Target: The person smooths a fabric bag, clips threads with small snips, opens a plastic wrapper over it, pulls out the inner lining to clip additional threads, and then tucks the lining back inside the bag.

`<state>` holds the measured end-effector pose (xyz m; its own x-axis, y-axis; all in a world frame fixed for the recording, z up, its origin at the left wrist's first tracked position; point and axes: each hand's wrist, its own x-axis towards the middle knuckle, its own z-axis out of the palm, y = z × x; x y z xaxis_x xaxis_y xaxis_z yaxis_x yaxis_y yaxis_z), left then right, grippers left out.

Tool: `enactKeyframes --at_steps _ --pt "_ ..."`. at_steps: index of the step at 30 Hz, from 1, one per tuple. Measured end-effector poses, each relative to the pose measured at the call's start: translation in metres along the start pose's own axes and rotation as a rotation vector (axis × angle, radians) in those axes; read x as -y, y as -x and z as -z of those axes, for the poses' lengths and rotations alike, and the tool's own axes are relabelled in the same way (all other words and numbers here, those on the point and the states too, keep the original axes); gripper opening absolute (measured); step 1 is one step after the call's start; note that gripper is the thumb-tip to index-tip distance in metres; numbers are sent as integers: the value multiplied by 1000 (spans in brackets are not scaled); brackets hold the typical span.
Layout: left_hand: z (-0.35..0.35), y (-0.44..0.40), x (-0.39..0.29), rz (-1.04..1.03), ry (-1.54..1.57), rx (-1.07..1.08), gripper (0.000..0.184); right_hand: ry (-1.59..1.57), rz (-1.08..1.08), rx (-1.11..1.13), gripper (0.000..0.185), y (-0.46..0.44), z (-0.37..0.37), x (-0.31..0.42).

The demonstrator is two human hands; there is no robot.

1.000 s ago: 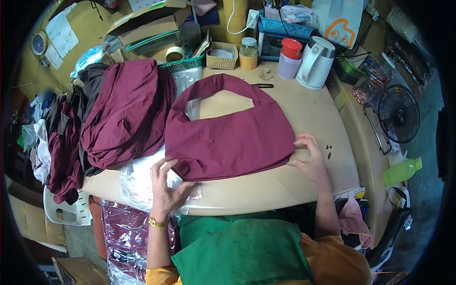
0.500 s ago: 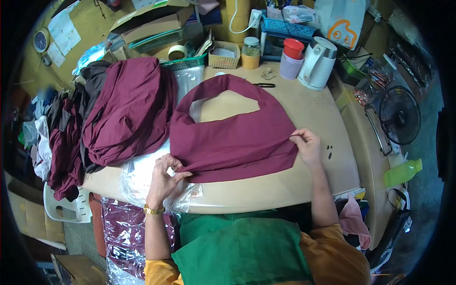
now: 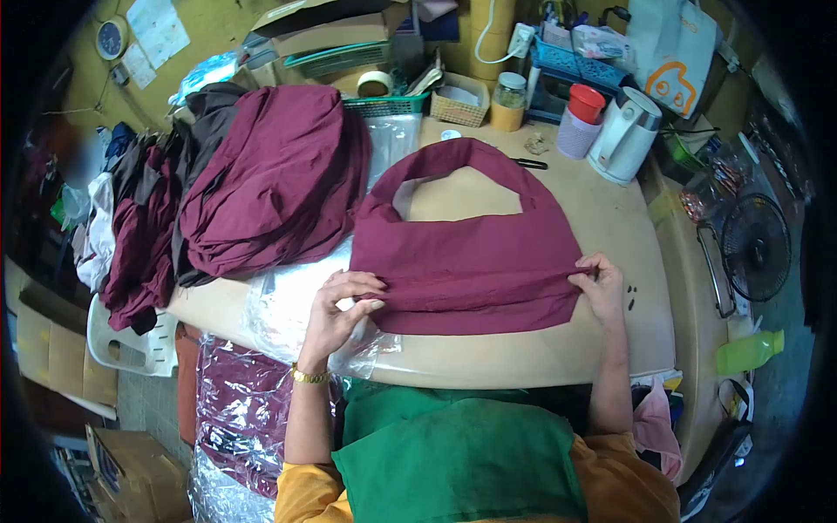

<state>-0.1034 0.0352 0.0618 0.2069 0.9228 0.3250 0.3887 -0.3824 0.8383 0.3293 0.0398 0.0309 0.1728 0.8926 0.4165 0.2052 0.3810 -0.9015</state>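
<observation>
A maroon cloth bag (image 3: pixel 466 248) lies flat on the table, its wide loop strap pointing away from me. A long crease runs across its lower part. At the bag's right edge, my right hand (image 3: pixel 603 286) pinches the cloth between thumb and fingers. My left hand (image 3: pixel 342 309) rests at the lower left edge, fingers stretched over the cloth and thumb held apart from them. Clear plastic sheeting (image 3: pixel 283 305) lies under and beside the left hand. A big heap of maroon cloth (image 3: pixel 270 174) sits left of the bag.
Behind the bag stand a jar (image 3: pixel 507 103), a red cup (image 3: pixel 585 103), a white kettle (image 3: pixel 626 135) and small baskets (image 3: pixel 459 100). A black pen-like tool (image 3: pixel 530 163) lies by the strap. At right are a fan (image 3: pixel 757 247) and a green bottle (image 3: pixel 750 351).
The view has shifted, so the scene sits further right. My left fingers have stretched out from a closer grip at the bag's lower left corner. The crease across the bag looks straighter.
</observation>
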Motion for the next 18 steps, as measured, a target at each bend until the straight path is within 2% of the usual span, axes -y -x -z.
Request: enactKeyframes --at_steps 1,2,3,5,7,8,11,15,17,18 --pt "-1 0 4 -59 17 -48 11 19 -82 -15 12 2 6 -10" --pt "-2 3 4 -1 63 -68 8 40 -165 -35 9 4 14 -17" --pt "-4 4 10 -16 92 -111 7 60 -166 -59 9 5 16 -16" --pt "-10 8 19 121 365 -233 10 22 -166 -171 5 5 1 -9" --pt "-8 8 27 132 355 -312 16 45 -175 -203 5 5 -8 -10" --pt "-10 7 26 102 343 -341 20 63 -127 -220 14 6 -14 -12" --pt "-15 11 27 73 224 -401 18 263 -70 -214 24 10 -7 -28" --pt "-25 19 31 50 220 -399 19 161 -173 -249 22 6 -7 4" --pt "-25 17 33 35 208 -396 18 147 -266 172 17 6 -1 14" --pt "-25 17 33 42 233 -434 19 149 -266 170 17 5 3 11"
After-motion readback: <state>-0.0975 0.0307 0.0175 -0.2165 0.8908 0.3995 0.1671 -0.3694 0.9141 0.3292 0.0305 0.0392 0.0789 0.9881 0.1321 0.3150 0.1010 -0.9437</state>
